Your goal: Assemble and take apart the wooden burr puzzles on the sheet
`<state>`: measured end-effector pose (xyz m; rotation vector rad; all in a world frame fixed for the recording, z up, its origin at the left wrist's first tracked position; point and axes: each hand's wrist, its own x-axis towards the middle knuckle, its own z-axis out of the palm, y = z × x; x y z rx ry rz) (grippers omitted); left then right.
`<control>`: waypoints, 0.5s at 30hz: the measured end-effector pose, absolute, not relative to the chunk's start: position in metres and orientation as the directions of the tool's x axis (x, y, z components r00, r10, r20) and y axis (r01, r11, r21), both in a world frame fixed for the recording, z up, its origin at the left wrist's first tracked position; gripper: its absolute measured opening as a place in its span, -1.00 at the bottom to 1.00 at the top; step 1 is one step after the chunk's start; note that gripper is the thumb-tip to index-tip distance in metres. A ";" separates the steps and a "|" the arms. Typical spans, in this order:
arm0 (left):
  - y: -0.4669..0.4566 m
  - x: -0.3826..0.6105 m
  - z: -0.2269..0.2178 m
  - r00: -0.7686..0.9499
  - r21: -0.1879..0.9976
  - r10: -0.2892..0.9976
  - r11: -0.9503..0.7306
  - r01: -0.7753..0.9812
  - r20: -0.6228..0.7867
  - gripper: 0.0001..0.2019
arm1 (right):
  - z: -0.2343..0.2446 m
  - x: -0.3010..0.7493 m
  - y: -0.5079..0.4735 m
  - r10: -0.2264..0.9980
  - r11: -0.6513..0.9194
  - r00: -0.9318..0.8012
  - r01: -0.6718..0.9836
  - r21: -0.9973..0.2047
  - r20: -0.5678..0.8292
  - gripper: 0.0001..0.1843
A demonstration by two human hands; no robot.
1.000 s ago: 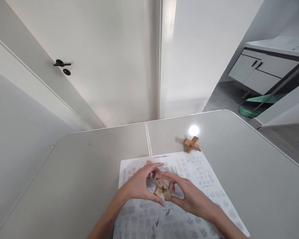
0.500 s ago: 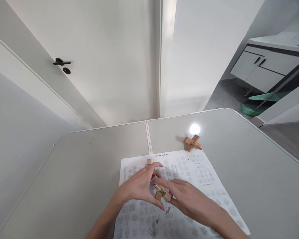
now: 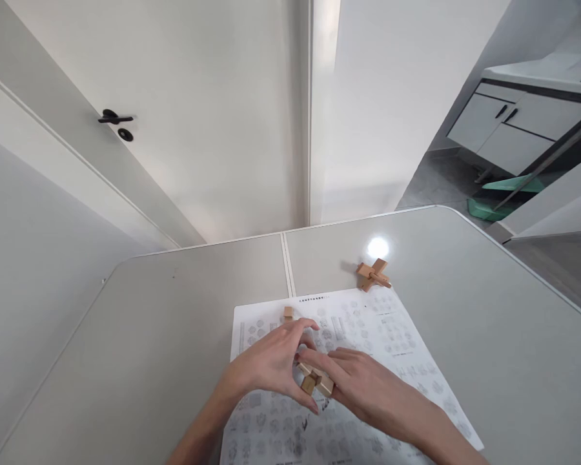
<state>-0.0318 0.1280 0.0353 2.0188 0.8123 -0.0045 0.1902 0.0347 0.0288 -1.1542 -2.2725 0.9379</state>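
Note:
A small wooden burr puzzle (image 3: 315,380) of crossed, notched sticks is held between my two hands, low over the printed sheet. My left hand (image 3: 274,355) curves round its left side, the thumb reaching along the near edge and the index finger stretched out above. From the right, my right hand (image 3: 358,378) grips the puzzle, its index finger lying across the top and the other fingers partly hidden. Just beyond my left hand a loose wooden block (image 3: 288,313) rests on the sheet, its lower part covered by the hand.
A white printed sheet (image 3: 397,374) with rows of small diagrams lies on the grey table (image 3: 184,336). Another assembled wooden cross puzzle (image 3: 374,275) sits by the sheet's far right corner. Behind the table are a door with a black handle (image 3: 113,118) and a white cabinet (image 3: 518,126).
The puzzle turns slightly between my hands and my fingers shift a little. The whole view moves slightly; the loose block and the other puzzle stay in place on the table.

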 end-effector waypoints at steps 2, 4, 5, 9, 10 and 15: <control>0.128 -0.033 0.033 0.780 0.759 0.546 -0.355 0.545 -0.305 0.18 | 0.029 0.189 0.034 0.845 0.409 -0.526 0.521 -0.750 0.095 -0.39; 0.127 -0.033 0.032 0.786 0.768 0.542 -0.354 0.534 -0.297 0.17 | 0.030 0.189 0.035 0.853 0.390 -0.508 0.474 -0.789 0.117 -0.43; 0.127 -0.033 0.033 0.790 0.773 0.540 -0.354 0.527 -0.292 0.16 | 0.031 0.190 0.036 0.848 0.384 -0.516 0.448 -0.807 0.118 -0.43; 0.127 -0.032 0.037 0.792 0.793 0.542 -0.335 0.509 -0.279 0.14 | 0.036 0.196 0.039 0.816 0.343 -0.573 0.378 -0.860 0.073 -0.29; 0.127 -0.032 0.039 0.792 0.803 0.541 -0.319 0.503 -0.281 0.14 | 0.038 0.198 0.040 0.817 0.323 -0.574 0.374 -0.869 0.057 -0.26; 0.127 -0.031 0.049 0.783 0.849 0.555 -0.238 0.472 -0.280 0.12 | 0.042 0.209 0.038 0.831 0.222 -0.556 0.370 -0.902 -0.024 -0.16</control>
